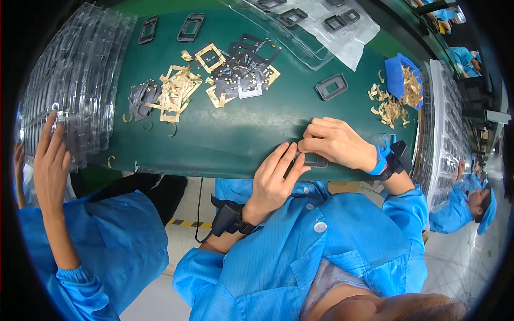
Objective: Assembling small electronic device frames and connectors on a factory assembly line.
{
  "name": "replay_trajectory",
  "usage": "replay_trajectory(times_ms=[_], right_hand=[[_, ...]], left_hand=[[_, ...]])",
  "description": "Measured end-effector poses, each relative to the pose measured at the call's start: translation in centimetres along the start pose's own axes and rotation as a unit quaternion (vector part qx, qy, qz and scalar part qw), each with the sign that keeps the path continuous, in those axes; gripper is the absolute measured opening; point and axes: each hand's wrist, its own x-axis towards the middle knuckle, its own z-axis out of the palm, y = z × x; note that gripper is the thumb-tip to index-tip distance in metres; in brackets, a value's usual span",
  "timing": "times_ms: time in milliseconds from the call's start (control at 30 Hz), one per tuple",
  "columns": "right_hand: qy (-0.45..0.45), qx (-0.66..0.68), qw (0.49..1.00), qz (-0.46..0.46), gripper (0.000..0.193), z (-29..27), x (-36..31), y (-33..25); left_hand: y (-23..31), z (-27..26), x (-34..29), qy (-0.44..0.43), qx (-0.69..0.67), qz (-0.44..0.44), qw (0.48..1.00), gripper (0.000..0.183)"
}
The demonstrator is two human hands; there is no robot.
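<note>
At the near edge of the green table, a small dark rectangular frame [319,160] lies partly hidden beneath my hands. My left hand [274,179] has thumb and fingers closed on its left end. Close against those fingertips, my right hand [338,143] is bent over the frame in a pinch; what its fingertips hold is hidden. A similar black frame with a rectangular opening [331,86] rests farther off, beyond my right hand. A blue band [381,159] circles my right wrist, and black straps are on both wrists.
Tan frame-shaped strips [179,88] and dark printed sheets [247,64] lie heaped at the far middle. A blue bin [395,77] with tan scraps stands right. Clear plastic trays [80,80] are stacked left, beside a co-worker's hand [52,160]. More black frames [191,27] lie at the back.
</note>
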Motion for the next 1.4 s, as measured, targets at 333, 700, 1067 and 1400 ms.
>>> replay_trajectory(times_ms=[333,700,1067,1400], right_hand=[[0.012,-0.082,0.997,0.008,0.012,1.0,-1.0,-0.6],[0.363,-0.144,0.839,0.379,0.024,-1.1,-10.9,1.8],[0.364,0.059,0.839,0.4,0.02,6.7,-4.4,-6.0],[0.359,0.052,0.841,0.403,0.014,6.9,-4.2,-5.9]], left_hand=[[0.2,0.1,0.2,-0.015,0.005,-0.011,1.0,0.035],[1.2,-1.6,1.9,-0.049,-0.054,-0.088,0.993,0.03],[2.1,-0.5,4.7,-0.125,-0.148,-0.264,0.945,0.03],[2.8,-0.5,5.5,-0.155,-0.102,-0.286,0.94,0.015]])
